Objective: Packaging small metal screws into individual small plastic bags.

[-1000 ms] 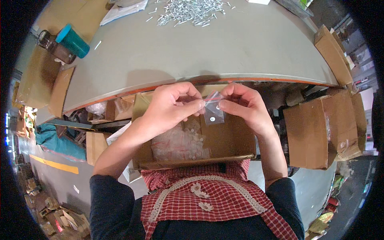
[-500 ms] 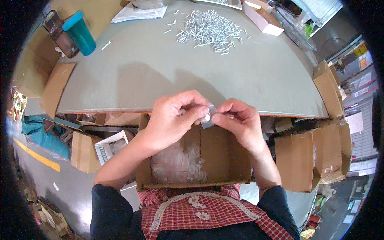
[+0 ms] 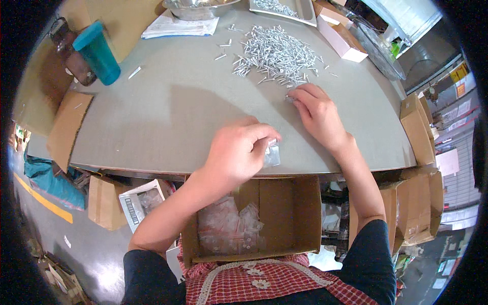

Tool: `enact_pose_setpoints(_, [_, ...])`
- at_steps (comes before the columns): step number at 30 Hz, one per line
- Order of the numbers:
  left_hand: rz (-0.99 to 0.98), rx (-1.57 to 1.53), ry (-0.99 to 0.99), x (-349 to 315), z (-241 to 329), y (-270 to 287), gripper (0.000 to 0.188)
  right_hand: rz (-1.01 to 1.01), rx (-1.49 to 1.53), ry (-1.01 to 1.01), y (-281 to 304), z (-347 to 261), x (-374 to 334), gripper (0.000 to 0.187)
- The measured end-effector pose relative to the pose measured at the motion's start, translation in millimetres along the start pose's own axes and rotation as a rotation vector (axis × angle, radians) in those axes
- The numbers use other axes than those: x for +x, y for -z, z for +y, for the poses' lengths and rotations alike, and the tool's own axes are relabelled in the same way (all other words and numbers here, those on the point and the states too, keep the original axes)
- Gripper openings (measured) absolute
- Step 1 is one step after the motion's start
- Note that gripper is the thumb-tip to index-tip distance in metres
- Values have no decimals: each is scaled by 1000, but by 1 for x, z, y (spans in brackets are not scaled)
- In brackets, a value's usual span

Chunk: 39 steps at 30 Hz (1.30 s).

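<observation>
My left hand [image 3: 235,151] is closed over the table's near edge, pinching a small clear plastic bag [image 3: 273,156] that hangs from its fingertips. Further forward, my right hand [image 3: 321,113] has its thumb and fingers pinched together on a few small silvery screws [image 3: 289,98], touching or just above the tabletop. How many are in the fingers is partly hidden. Right beyond that hand lies a loose heap of silvery screws [image 3: 277,53]. Below my hands, an open cardboard box [image 3: 291,206] contains many small clear bags [image 3: 229,223], piled toward its left side.
At the far left stand a teal cup [image 3: 99,53] and a dark bottle [image 3: 76,61]. Papers [image 3: 178,26] lie under a metal bowl [image 3: 198,9] at the back, near a tray [image 3: 305,12] of screws. Several cardboard boxes [image 3: 414,206] flank the table.
My right hand has left the bag and reached forward to the near edge of the screw heap. My left hand keeps the bag, now lower and over the table edge. The view has shifted slightly.
</observation>
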State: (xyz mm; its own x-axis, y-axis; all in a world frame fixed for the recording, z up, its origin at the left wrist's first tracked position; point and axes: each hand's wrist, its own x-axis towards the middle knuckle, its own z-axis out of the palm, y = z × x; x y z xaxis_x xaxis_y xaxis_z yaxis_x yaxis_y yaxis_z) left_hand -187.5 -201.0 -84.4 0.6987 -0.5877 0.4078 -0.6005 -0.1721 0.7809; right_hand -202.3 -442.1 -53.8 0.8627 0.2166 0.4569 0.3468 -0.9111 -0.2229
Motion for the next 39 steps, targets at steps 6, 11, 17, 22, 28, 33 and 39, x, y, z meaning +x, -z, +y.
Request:
enact_pose_setpoints(6, [128, -87, 10, -4, 8, -1, 11, -22, 232, -168, 24, -10, -10, 23])
enact_pose_setpoints(11, [162, -129, 106, -5, 11, 3, 35, -78, 233, -295, 38, -4, -12, 24])
enact_pose_setpoints(17, [150, -74, 164, -1, 13, 5, 40, -198, 99, -204, 36, -12, -3, 28])
enact_pose_setpoints(22, [113, -118, 189, 1, 8, 0, 20, -251, -84, -106, 29, -19, 8, 24])
enact_pose_setpoints(28, [140, -128, 113, 0, -6, -3, 13, -345, -159, -9, 27, -7, 17, 15])
enact_pose_setpoints(33, [163, -104, 41, 0, -5, -2, 10, -439, -43, -92, 36, -1, 27, 26])
enact_pose_setpoints(39, [244, 43, 58, -5, 5, 3, 32, -734, -117, -167, 38, -15, 49, 29])
